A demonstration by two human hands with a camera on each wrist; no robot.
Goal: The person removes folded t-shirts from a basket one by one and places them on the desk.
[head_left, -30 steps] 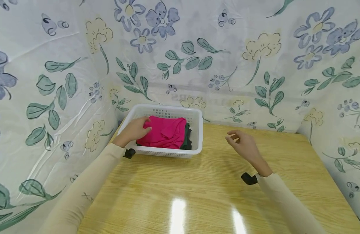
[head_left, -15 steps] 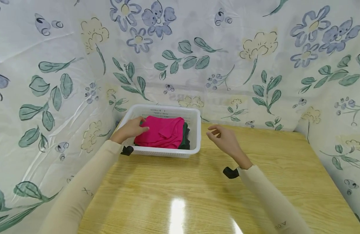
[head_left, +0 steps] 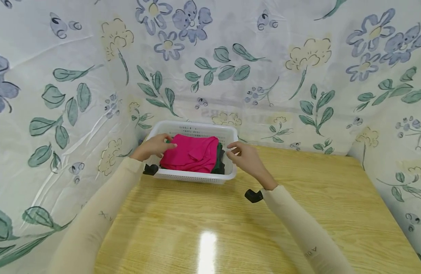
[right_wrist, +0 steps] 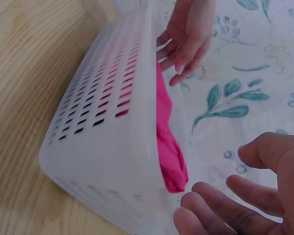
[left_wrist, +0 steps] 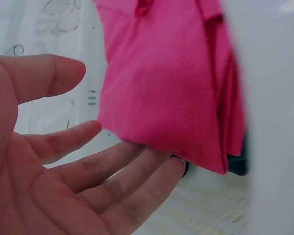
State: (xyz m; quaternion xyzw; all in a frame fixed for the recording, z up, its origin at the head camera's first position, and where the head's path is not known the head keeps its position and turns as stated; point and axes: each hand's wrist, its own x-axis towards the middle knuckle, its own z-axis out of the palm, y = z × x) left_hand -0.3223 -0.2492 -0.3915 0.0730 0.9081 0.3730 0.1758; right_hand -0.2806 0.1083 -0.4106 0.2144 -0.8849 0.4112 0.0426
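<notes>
A folded bright pink cloth lies on top of dark green and black cloths inside a white plastic basket. My left hand reaches over the basket's left side. In the left wrist view its fingers extend to the lower edge of the pink cloth, with the thumb apart from it. My right hand is at the basket's right rim, its fingers spread and loosely bent. The right wrist view shows this hand near the pink cloth, holding nothing.
The basket stands on a wooden table, near the back left corner. Floral-patterned sheeting hangs behind the table and along both sides. A black wrist mount sits at the right cuff, another black mount at the left.
My right hand has moved left from over the table to the basket's right rim. My left hand stays over the left side, almost in place. The cloths have not visibly moved.
</notes>
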